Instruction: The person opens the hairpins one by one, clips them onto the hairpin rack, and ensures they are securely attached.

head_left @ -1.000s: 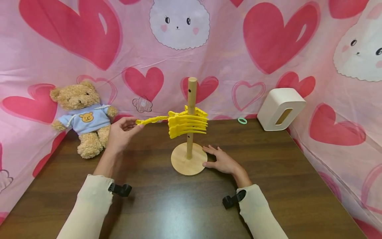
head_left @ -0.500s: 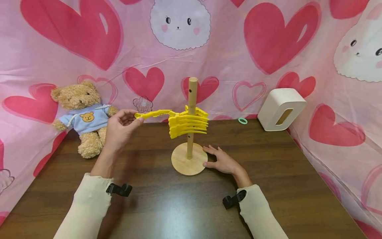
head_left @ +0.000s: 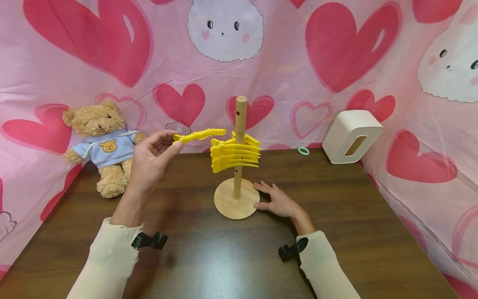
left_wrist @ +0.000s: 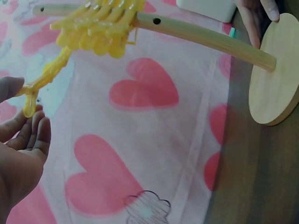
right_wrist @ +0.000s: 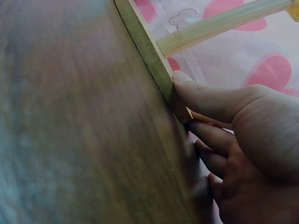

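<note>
In the head view my left hand (head_left: pixel 151 155) pinches a long yellow hair clip (head_left: pixel 203 134) by its end, the clip pointing right. The left wrist view shows the same clip (left_wrist: pixel 55 70) between thumb and fingers, its two handle ends parted. Several more yellow hair clips (head_left: pixel 229 155) are stacked one above another on an upright wooden post (head_left: pixel 241 114), rounded ends to the left. The held clip's tip is just above and behind this stack. A round wooden base (head_left: pixel 228 207) carries the post. My right hand (head_left: pixel 280 202) rests with thumb and fingertips spread at the base's right rim.
A teddy bear (head_left: pixel 104 147) in a blue top sits at the back left, close to my left arm. At the back right stand a white box (head_left: pixel 345 139) with a slot and a small green ring (head_left: pixel 303 151). A pink heart-print cloth (head_left: pixel 276 74) hangs behind the table.
My left hand has lifted the held clip, and its tip has come up above the stack and further right. The right hand, base and other clips have stayed where they were.
</note>
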The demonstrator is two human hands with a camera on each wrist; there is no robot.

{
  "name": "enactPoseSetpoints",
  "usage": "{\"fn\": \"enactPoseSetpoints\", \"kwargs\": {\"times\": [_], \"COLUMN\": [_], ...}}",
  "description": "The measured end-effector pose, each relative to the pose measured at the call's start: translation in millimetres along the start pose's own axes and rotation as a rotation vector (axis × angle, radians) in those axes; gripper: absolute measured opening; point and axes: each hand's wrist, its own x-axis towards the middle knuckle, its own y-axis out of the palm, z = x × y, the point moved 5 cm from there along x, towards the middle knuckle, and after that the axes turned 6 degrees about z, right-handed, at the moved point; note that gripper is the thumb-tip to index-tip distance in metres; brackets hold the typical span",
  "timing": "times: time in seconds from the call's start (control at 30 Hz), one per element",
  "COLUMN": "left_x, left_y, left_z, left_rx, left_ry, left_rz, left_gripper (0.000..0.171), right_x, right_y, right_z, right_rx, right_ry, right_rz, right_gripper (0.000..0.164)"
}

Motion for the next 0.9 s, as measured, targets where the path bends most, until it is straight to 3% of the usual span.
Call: {"fn": "enactPoseSetpoints", "kwargs": {"times": [0.2,0.37,0.53,0.9], "left_x": [-1.2,-1.4,-1.0,1.7], "left_y": [9.6,11.1,18.2,45.4], "left_z": [-13.0,-17.3,-26.1,-30.2], "left_rx": [0.109,0.039,0.072,0.167], "left_ry": [0.033,0.099,0.149,0.181], "left_rz": [0.057,0.000,-0.025,0.052], "left_gripper": [0.029,0.027,0.023,0.019], "right_x": [0.6,0.8,0.9,0.4], "right_y": [-0.7,-0.6,-0.5,0.1], "right_z": [-0.4,-0.6,0.0,0.0], "right_rx": [-0.005,-0.008,-0.010,-0.008], "right_ry": [-0.003,-0.006,-0.011,-0.016], "right_rz": [-0.002,-0.001,-0.003,-0.005], "right_gripper": [0.069,0.070,0.069,0.069]}}
